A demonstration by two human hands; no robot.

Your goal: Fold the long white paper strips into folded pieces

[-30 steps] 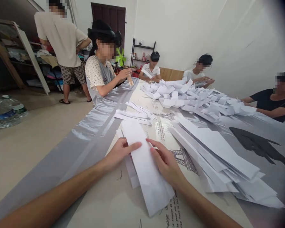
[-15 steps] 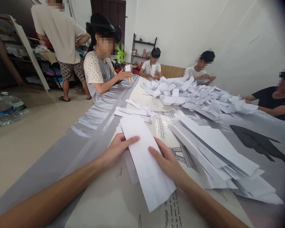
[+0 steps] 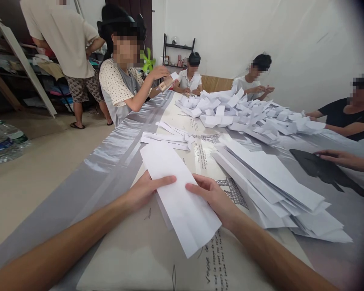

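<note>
Long white paper strip (image 3: 178,198), folded lengthwise, lying slantwise on table.

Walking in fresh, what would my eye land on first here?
Probably the long white paper strip at the near middle of the table, pinched from both sides by the left hand and the right hand. Just right of it lies a fanned stack of paper strips, and farther back a heap of folded paper pieces with several people seated around it.

Single head-worn view, looking forward and down along a long table (image 3: 115,161), close over the wearer's own forearms entering from 6 o'clock, far end of the table toward 12 o'clock, seated people from 11 to 3 o'clock.
</note>
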